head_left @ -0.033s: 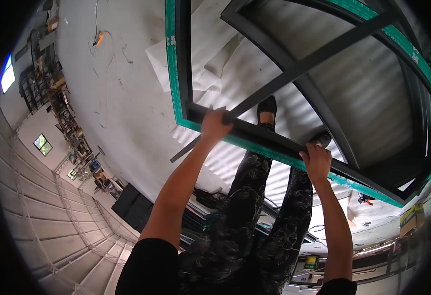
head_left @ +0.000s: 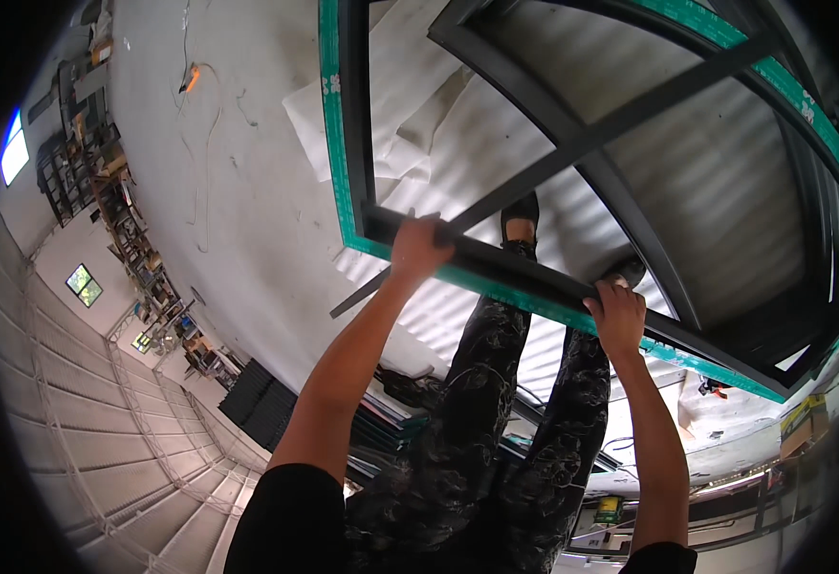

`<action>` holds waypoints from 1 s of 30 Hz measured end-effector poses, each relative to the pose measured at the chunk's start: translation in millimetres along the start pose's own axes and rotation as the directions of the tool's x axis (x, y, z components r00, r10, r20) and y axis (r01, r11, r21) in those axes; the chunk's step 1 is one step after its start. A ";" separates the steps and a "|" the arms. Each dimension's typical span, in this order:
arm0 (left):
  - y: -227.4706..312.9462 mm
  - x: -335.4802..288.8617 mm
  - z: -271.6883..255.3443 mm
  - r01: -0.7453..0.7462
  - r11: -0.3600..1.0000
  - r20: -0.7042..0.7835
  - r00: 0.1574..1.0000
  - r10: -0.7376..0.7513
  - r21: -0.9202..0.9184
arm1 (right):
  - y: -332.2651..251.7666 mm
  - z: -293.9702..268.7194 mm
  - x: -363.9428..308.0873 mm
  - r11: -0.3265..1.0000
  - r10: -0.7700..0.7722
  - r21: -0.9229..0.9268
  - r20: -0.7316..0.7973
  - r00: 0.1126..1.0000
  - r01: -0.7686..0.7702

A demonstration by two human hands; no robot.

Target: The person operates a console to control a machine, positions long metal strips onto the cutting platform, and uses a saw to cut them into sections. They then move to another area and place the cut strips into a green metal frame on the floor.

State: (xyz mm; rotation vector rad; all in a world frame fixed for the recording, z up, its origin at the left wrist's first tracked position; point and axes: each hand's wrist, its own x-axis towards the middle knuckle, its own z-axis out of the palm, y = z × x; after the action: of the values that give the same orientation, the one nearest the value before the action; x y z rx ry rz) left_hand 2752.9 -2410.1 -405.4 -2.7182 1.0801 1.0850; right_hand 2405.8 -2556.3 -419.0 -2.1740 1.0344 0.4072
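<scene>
A large dark grey metal frame [head_left: 524,271] with green film along its outer faces is held in front of my legs. My left hand [head_left: 419,247] is closed over its near rail, close to the left corner. Further right on the same rail, my right hand [head_left: 617,318] grips with the fingers curled over the top. A thin dark bar [head_left: 524,180] runs diagonally across the frame, passing by my left hand, and its lower end sticks out to the left. Whether my left fingers also hold this bar cannot be made out.
Behind the held frame are more dark frame members [head_left: 630,206]. White sheeting [head_left: 395,96] lies on the floor [head_left: 266,172], with an orange-handled tool [head_left: 190,78] to its left. Cluttered shelves [head_left: 137,225] line the left wall. Stacked dark profiles [head_left: 257,407] lie beside my legs.
The diagonal bar's upper end sits very slightly lower and further right. Both hands keep their places on the rail.
</scene>
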 end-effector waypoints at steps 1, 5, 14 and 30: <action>-5.4 -0.2 2.4 -0.092 0.996 0.012 0.996 0.092 -0.006 | -2.5 2.6 0.7 1.000 0.017 0.010 0.029 0.999 -0.017; -13.1 -5.7 11.2 -0.225 0.973 -0.059 0.973 0.222 -0.047 | 3.4 4.8 -4.7 0.999 0.022 0.036 0.043 0.999 -0.023; -12.2 -18.0 0.4 -0.241 0.966 -0.036 0.970 0.239 -0.090 | 0.2 4.1 -12.0 1.000 -0.019 0.025 0.034 0.999 0.018; 91.6 -49.3 -174.4 -0.124 0.966 0.424 0.880 0.213 -0.227 | -146.8 -111.3 -9.8 0.646 0.190 0.734 0.112 0.975 -0.210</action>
State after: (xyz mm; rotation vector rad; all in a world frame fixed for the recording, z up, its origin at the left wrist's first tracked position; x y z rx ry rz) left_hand 2775.7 -2495.7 -222.7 -2.3370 1.1941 1.8166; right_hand 2511.9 -2562.7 -268.2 -1.3095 1.1698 0.0656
